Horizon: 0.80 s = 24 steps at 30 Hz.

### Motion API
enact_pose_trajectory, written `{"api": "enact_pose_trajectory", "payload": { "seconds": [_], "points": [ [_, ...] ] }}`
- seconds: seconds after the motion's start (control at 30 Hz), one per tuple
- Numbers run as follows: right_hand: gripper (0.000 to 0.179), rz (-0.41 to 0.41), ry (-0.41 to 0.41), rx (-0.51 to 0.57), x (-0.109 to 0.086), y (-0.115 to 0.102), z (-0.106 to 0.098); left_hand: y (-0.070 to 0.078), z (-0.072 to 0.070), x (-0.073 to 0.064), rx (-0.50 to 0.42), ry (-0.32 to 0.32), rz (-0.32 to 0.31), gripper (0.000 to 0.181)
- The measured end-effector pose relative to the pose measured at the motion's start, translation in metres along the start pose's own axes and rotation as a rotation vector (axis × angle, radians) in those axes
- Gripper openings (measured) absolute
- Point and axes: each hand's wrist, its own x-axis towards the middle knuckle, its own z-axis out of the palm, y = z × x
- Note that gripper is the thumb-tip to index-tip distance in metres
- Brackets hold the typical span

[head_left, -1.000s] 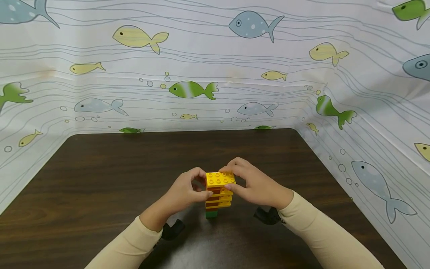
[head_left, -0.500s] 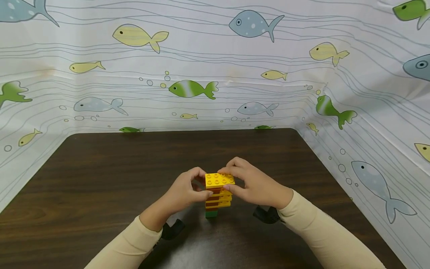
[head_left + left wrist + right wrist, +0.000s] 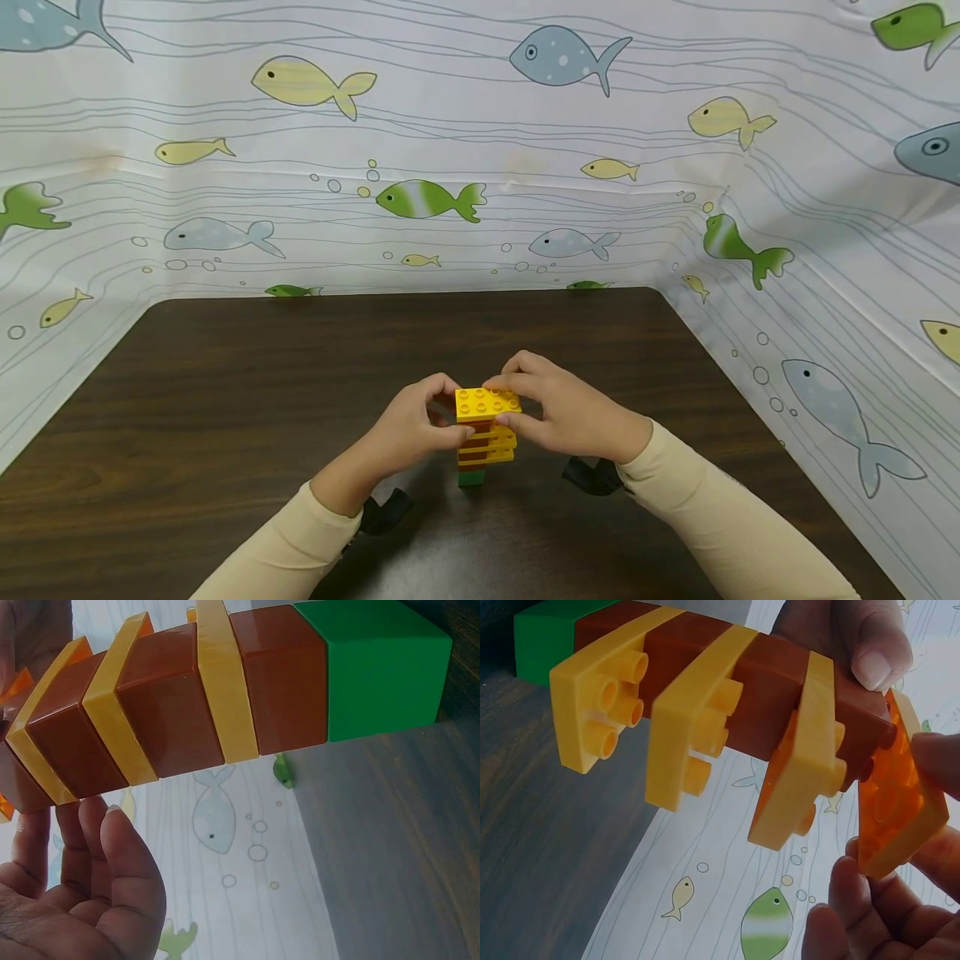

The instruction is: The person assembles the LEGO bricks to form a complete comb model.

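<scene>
A tower of building blocks stands upright on the table, with a green brick (image 3: 471,477) at its foot and brown bricks (image 3: 289,679) alternating with yellow plates (image 3: 697,724) above. The plates jut out to the right, studs up. My left hand (image 3: 412,425) holds the upper tower from the left, its thumb (image 3: 874,667) on the top brown brick. With thumb and fingers, my right hand (image 3: 566,408) pinches a yellow eight-stud plate (image 3: 483,402) at the tower's top. That plate (image 3: 900,799) sits slightly tilted over the top brown brick's studs, some of which still show.
Dark wooden table (image 3: 262,375) surrounds the tower. A white fish-print sheet (image 3: 450,125) hangs behind and along both sides. Black wrist mounts (image 3: 386,511) sit below each hand, close to the tabletop.
The top yellow plate has shifted slightly left and down with my right hand. My left hand and the rest of the tower have stayed nearly still.
</scene>
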Motion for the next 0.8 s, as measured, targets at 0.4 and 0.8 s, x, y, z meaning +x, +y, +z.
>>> {"api": "enact_pose_trajectory", "payload": {
  "seconds": [0.4,0.8],
  "points": [
    [0.037,0.003,-0.011,-0.023,-0.0003,-0.0014,-0.0017,0.0014,-0.0017,0.0000,-0.007,-0.005,-0.013,0.031],
    [0.036,0.014,-0.010,-0.016,-0.0008,-0.0009,-0.0013,0.0023,-0.0020,-0.0008,0.002,-0.015,-0.015,0.031]
  ]
}}
